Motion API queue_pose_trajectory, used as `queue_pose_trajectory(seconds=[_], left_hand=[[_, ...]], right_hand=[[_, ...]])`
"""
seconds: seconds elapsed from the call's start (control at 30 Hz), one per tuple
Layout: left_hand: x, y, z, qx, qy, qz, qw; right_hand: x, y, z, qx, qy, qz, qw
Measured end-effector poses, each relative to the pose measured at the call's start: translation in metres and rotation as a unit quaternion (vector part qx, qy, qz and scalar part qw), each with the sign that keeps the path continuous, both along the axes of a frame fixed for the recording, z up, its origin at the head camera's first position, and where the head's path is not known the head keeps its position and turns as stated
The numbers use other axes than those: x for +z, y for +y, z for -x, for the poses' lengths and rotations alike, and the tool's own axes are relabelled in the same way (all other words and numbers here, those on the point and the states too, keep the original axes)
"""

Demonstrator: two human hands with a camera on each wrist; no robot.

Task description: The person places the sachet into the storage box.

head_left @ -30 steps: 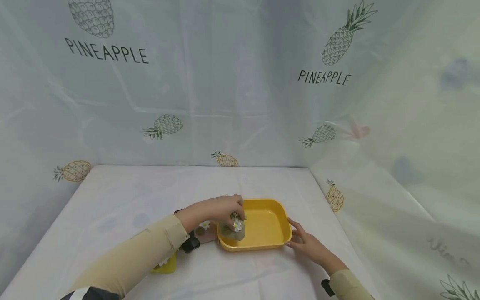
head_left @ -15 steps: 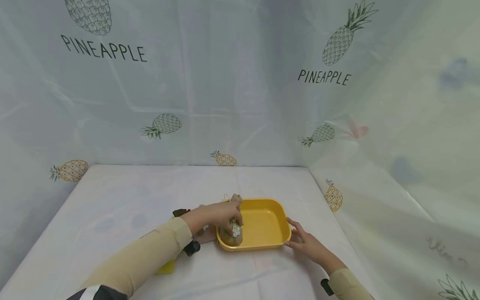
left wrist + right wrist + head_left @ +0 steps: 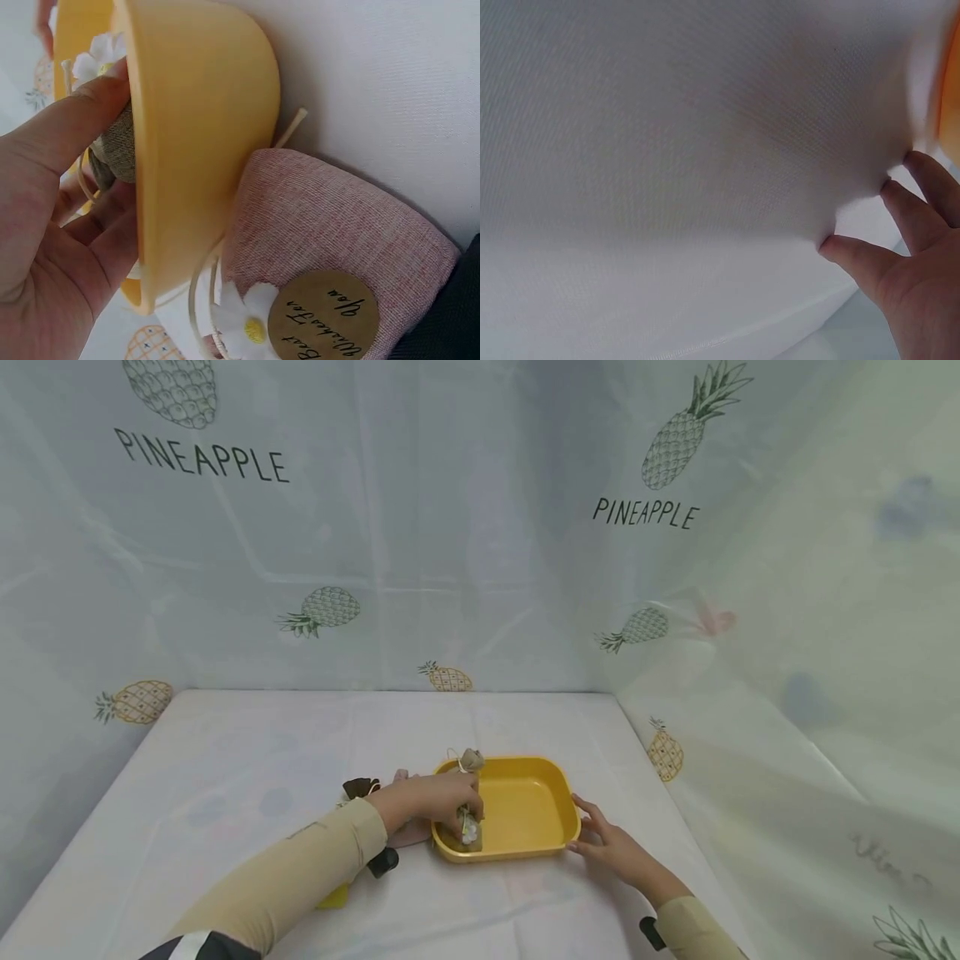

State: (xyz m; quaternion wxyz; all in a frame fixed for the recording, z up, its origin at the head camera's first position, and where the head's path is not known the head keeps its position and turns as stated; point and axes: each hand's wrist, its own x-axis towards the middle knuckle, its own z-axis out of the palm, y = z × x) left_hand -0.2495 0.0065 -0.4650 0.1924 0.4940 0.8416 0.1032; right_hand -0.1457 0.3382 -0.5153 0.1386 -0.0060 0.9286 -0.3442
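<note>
A yellow plastic tray (image 3: 528, 814) with rounded corners sits on the white-covered table. Inside its left end, my left hand (image 3: 450, 797) pinches a grey-green cloth drawstring pouch (image 3: 116, 146) between thumb and fingers. A white flower (image 3: 101, 56) decorates this pouch, and its gathered top (image 3: 471, 760) pokes up beyond the knuckles at the tray's rim. At the opposite end, my right hand (image 3: 615, 847) has its fingers spread, with the fingertips right at the tray's right side. Outside the left wall lies a pink drawstring pouch (image 3: 315, 210) with a flower and a round gold label.
Beside the left wrist, a brown gathered cloth top (image 3: 362, 787) shows, the rest hidden by the arm. A bright yellow-green thing (image 3: 333, 897) peeks out below the left sleeve. A pineapple-print curtain (image 3: 480, 527) hangs behind the table.
My left hand has lowered the grey-green pouch into the tray's left end, and its top has come into view behind the hand. The right hand stays at the tray's right end.
</note>
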Motion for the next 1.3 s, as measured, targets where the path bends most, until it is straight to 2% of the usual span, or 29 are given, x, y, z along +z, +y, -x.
queue_pose_trajectory(seconds=[0.27,0.43,0.63,0.83,0.93,1.1,1.3], left_hand=[[-0.002,-0.005,-0.002,0.015,0.012,0.019,0.9996],[-0.003,-0.011,0.001,0.008,0.008,-0.013,0.9999],[0.014,-0.023,0.001,0.015,-0.004,-0.030,0.9994],[0.032,-0.045,-0.004,0.007,0.026,-0.033,0.9991],[0.038,-0.059,-0.008,0.013,0.024,-0.036,0.9990],[0.044,-0.082,-0.017,0.043,0.005,-0.030,0.9986],[0.046,-0.109,-0.028,0.038,0.006,-0.034,0.9987]], right_hand=[[0.001,-0.006,0.002,0.004,0.001,0.005,1.000],[0.000,-0.007,0.003,0.003,-0.002,0.006,1.000],[-0.001,-0.005,0.002,0.002,-0.005,0.002,1.000],[-0.002,-0.006,0.002,0.008,-0.004,0.007,1.000],[-0.001,-0.007,0.002,0.011,-0.001,0.006,1.000],[0.002,-0.006,-0.001,0.009,0.000,0.000,1.000],[0.004,-0.004,-0.004,0.008,-0.002,-0.004,1.000]])
